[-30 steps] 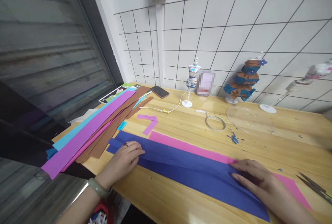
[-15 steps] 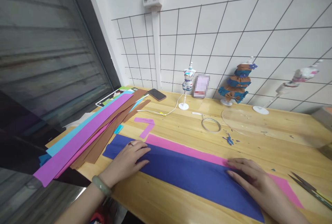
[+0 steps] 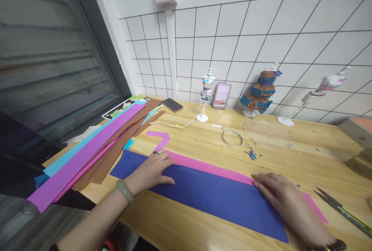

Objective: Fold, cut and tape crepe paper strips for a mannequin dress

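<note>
Both hands, left (image 3: 154,167) and right (image 3: 283,198), flat, fingers spread, on blue paper strip (image 3: 209,195); long axis left-to-right

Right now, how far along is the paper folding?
Done: the blue strip lies flat over the pink strip. In hand: the left hand and right hand press its two ends. Left: the scissors lie untouched, and the stack waits.

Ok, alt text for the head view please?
Both hands, left hand and right hand, press flat on a long dark blue paper strip lying over a pink paper strip on a wooden table; metal scissors lie at right.
</note>
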